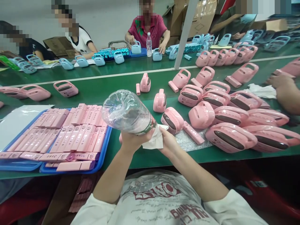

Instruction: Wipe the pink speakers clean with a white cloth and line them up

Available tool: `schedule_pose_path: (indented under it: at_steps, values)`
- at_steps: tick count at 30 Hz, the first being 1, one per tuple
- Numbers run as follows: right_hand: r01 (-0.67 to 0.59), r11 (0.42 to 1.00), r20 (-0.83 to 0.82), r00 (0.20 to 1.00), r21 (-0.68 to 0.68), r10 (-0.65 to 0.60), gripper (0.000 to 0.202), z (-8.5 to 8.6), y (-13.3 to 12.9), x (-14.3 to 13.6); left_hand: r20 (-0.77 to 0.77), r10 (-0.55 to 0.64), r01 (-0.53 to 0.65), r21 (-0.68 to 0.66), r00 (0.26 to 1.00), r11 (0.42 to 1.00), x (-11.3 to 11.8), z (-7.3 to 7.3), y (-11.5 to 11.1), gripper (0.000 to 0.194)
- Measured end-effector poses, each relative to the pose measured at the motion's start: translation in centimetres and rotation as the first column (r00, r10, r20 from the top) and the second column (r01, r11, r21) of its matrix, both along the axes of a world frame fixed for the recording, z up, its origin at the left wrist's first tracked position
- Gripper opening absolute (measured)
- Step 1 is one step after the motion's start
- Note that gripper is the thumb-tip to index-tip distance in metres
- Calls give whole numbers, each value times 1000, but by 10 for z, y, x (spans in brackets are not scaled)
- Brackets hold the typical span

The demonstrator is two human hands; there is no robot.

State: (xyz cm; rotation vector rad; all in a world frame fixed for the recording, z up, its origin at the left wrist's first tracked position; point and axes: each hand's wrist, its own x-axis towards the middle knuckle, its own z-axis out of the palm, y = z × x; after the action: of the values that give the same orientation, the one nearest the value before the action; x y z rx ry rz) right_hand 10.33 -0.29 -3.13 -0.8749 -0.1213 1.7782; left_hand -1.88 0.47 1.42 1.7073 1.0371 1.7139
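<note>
A large clear plastic bottle (pixel 124 107) with a printed label is tilted, its base up and toward the left, its mouth end hidden by my hands. My left hand (pixel 138 139) is wrapped round the bottle near the label. In my right hand (pixel 168 142) is a white tissue (pixel 153 141), pressed at the bottle's lower end. Just past my hands stand a pink handled case with a dark panel (pixel 172 120) and a pink stick-shaped piece (pixel 193 132) on bubble wrap (pixel 187 140).
Blue trays (pixel 106 145) of pink stick-shaped pieces lie to the left. Many pink handled cases (pixel 231 137) crowd the right, near another person's arm (pixel 287 90). Across the green bench (pixel 98 89), co-workers sit by light-blue cases (pixel 118 57) and a water bottle (pixel 149 45). A post (pixel 185 37) rises there.
</note>
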Motion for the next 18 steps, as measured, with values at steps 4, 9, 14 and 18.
schedule_pose_path:
  at_steps: [4, 9, 14, 18]
  values:
    - [-24, 999, 25, 999, 37, 23, 16, -1, -2, 0, -4, 51, -51, -68, 999, 996, 1, -8, -1, 37]
    - [-67, 991, 90, 994, 119, 56, 17, 4, -1, -6, -156, -47, 38, -59, 987, 998, 0, -7, -2, 42]
    - [-27, 966, 208, 978, 257, -28, 23, 21, 22, 8, -197, -114, 118, 7, 974, 993, -15, -2, -10, 72]
    - [118, 721, 466, 690, 683, -554, 24, 58, 51, 57, -216, -35, 27, -40, 976, 999, -46, -16, -20, 73]
